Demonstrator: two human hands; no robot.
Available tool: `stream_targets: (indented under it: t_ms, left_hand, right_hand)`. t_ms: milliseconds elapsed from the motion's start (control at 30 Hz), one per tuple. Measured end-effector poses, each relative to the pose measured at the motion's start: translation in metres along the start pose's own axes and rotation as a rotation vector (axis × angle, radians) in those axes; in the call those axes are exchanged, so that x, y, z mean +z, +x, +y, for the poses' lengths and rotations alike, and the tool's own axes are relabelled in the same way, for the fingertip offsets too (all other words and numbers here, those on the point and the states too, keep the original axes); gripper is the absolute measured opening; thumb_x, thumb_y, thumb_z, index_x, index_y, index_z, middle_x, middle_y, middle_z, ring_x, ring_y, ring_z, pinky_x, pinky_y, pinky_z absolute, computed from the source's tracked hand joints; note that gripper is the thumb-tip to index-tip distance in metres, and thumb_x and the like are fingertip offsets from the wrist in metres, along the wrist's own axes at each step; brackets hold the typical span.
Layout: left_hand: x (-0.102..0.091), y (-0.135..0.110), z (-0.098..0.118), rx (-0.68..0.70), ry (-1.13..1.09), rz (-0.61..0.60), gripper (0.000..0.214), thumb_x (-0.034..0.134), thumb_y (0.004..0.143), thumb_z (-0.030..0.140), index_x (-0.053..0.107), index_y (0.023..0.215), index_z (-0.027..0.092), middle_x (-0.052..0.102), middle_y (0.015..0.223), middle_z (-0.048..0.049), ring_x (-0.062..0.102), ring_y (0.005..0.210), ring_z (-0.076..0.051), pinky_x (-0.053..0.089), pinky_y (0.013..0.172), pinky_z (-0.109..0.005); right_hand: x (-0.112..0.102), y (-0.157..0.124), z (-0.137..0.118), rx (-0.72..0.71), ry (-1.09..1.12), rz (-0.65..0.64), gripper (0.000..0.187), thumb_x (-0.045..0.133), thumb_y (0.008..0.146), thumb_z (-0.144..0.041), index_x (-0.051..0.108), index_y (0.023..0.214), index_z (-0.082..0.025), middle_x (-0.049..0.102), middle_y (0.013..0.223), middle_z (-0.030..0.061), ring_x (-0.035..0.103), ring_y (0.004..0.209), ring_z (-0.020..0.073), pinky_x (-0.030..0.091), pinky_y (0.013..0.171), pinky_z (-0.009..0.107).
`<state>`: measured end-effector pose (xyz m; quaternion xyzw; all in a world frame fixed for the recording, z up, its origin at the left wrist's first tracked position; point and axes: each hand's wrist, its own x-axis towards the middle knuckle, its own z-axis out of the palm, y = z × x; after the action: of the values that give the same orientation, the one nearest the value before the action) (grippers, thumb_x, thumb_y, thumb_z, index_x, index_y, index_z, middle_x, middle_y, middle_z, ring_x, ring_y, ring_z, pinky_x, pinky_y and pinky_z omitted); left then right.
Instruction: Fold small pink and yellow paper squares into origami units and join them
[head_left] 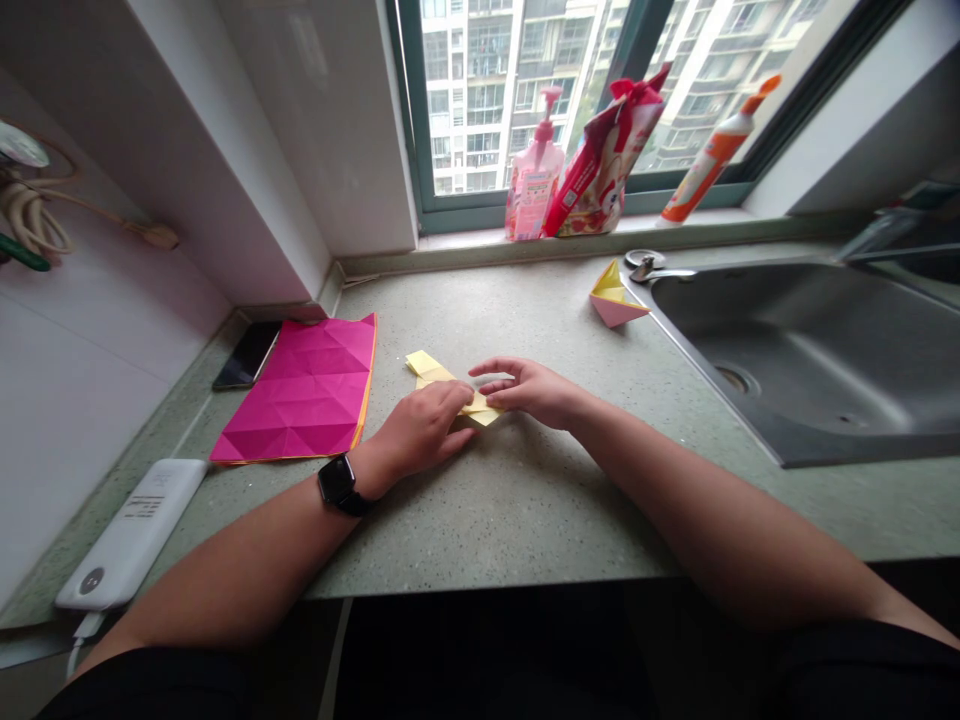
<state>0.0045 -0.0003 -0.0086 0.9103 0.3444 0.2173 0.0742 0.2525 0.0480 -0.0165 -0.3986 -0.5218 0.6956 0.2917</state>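
Observation:
A folded strip of pale yellow paper [424, 366] lies on the counter in front of me, one end sticking out beyond my left hand at the upper left. My left hand [420, 425], with a black watch on its wrist, presses down over the middle of it with bent fingers. At the paper's right end, my right hand [536, 393] grips the edge between thumb and fingers, its index finger raised and apart. Part of the paper is hidden under my left fingers.
Creased magenta sheets [304, 390], a phone [247, 355] and a white power bank [131, 535] lie to the left. A pink-and-yellow folded paper boat [616, 298] stands near the steel sink [840, 350]. Pump bottle [535, 175], red bag [606, 155] and orange-white bottle [716, 155] line the sill.

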Motion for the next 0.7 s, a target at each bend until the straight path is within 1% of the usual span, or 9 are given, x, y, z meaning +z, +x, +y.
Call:
stream_targets:
  t_ms: [100, 200, 333, 400, 467, 500, 600, 633, 700]
  left_hand:
    - [-0.003, 0.001, 0.002, 0.041, 0.058, 0.042, 0.017, 0.061, 0.104, 0.018, 0.066, 0.120, 0.021, 0.076, 0.129, -0.0115, 0.073, 0.117, -0.027, 0.061, 0.099, -0.043]
    - [-0.006, 0.002, 0.003, 0.056, 0.101, 0.093, 0.018, 0.054, 0.108, 0.017, 0.070, 0.115, 0.022, 0.078, 0.125, -0.0096, 0.073, 0.112, -0.025, 0.060, 0.097, -0.041]
    - [-0.007, 0.002, 0.002, 0.064, 0.096, 0.074, 0.020, 0.052, 0.110, 0.020, 0.072, 0.112, 0.022, 0.079, 0.121, -0.0082, 0.073, 0.109, -0.024, 0.059, 0.097, -0.040]
    - [-0.008, 0.001, 0.001, 0.061, 0.088, 0.065, 0.018, 0.057, 0.110, 0.027, 0.072, 0.119, 0.022, 0.079, 0.124, -0.0095, 0.073, 0.113, -0.026, 0.058, 0.101, -0.043]
    - [-0.009, 0.001, 0.001, 0.057, 0.091, 0.079, 0.027, 0.061, 0.108, 0.034, 0.070, 0.130, 0.021, 0.077, 0.129, -0.0115, 0.071, 0.119, -0.029, 0.056, 0.108, -0.049]
    - [-0.009, 0.001, 0.001, 0.048, 0.098, 0.091, 0.032, 0.061, 0.108, 0.035, 0.068, 0.135, 0.020, 0.077, 0.131, -0.0123, 0.070, 0.121, -0.030, 0.054, 0.112, -0.051]
    - [-0.010, -0.001, -0.002, -0.011, 0.139, 0.105, 0.039, 0.057, 0.103, 0.022, 0.064, 0.141, 0.020, 0.074, 0.135, -0.0127, 0.067, 0.127, -0.031, 0.047, 0.120, -0.055]
    - [-0.011, -0.001, -0.003, -0.033, 0.154, 0.094, 0.042, 0.056, 0.099, 0.017, 0.064, 0.141, 0.020, 0.073, 0.137, -0.0128, 0.066, 0.129, -0.031, 0.046, 0.121, -0.055]
    - [-0.010, -0.004, -0.006, -0.059, 0.184, 0.053, 0.048, 0.058, 0.093, 0.012, 0.063, 0.140, 0.019, 0.071, 0.141, -0.0140, 0.063, 0.132, -0.033, 0.045, 0.121, -0.056]
  right_hand:
    - [0.002, -0.002, -0.002, -0.016, 0.040, -0.066, 0.055, 0.086, 0.075, -0.015, 0.072, 0.128, -0.023, 0.082, 0.110, 0.0084, 0.080, 0.095, 0.0221, 0.067, 0.088, 0.036]
    - [0.006, -0.005, -0.003, -0.033, 0.066, -0.119, 0.057, 0.087, 0.075, -0.016, 0.071, 0.129, -0.022, 0.083, 0.116, 0.0095, 0.080, 0.097, 0.0223, 0.067, 0.089, 0.037]
    - [0.005, -0.004, -0.004, -0.059, -0.005, -0.102, 0.054, 0.085, 0.075, -0.015, 0.072, 0.127, -0.024, 0.082, 0.109, 0.0065, 0.079, 0.093, 0.0209, 0.066, 0.085, 0.035]
    - [-0.002, -0.002, -0.004, -0.073, -0.086, -0.078, 0.052, 0.081, 0.075, -0.015, 0.074, 0.126, -0.024, 0.082, 0.103, 0.0051, 0.077, 0.088, 0.0201, 0.065, 0.079, 0.033]
    - [-0.012, 0.001, -0.005, -0.091, -0.181, -0.037, 0.051, 0.075, 0.075, -0.013, 0.075, 0.125, -0.023, 0.081, 0.100, 0.0050, 0.075, 0.082, 0.0194, 0.064, 0.073, 0.032]
    - [-0.018, 0.002, -0.005, -0.106, -0.230, -0.013, 0.052, 0.072, 0.073, -0.013, 0.076, 0.124, -0.023, 0.081, 0.102, 0.0059, 0.074, 0.081, 0.0191, 0.063, 0.072, 0.031]
    - [-0.036, 0.006, -0.006, -0.178, -0.357, 0.035, 0.054, 0.065, 0.067, -0.010, 0.077, 0.119, -0.024, 0.080, 0.126, 0.0085, 0.075, 0.089, 0.0200, 0.063, 0.075, 0.033]
    - [-0.042, 0.007, -0.007, -0.192, -0.395, 0.034, 0.055, 0.064, 0.066, -0.010, 0.077, 0.118, -0.025, 0.079, 0.130, 0.0085, 0.075, 0.091, 0.0206, 0.063, 0.076, 0.034]
    - [-0.051, 0.008, -0.007, -0.199, -0.465, 0.020, 0.056, 0.062, 0.065, -0.011, 0.076, 0.117, -0.025, 0.079, 0.129, 0.0084, 0.075, 0.093, 0.0217, 0.064, 0.076, 0.034]
